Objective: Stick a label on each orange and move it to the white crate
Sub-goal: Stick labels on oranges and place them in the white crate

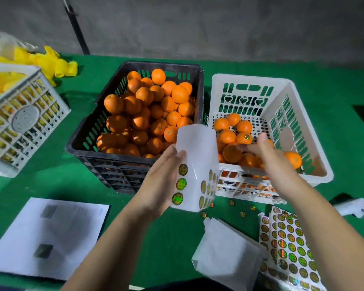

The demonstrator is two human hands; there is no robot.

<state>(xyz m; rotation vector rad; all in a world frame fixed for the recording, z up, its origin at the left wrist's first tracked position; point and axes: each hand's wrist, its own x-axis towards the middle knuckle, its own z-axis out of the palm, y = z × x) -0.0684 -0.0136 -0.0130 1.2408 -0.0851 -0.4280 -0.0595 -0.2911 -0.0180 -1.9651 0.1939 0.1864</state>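
— How far along are we?

— Early. The white crate [282,97] on the right holds only a small heap of labelled oranges [229,141]; the black crate [86,141] to its left is still piled high with unlabelled oranges [147,110].

— And our hands?

— Our left hand [162,181] has its grip closed round a curled label sheet [195,164], a few labels left on it. Our right hand [267,152] reaches into the white crate, fingers loosely extended over the oranges, gripping nothing we can see.
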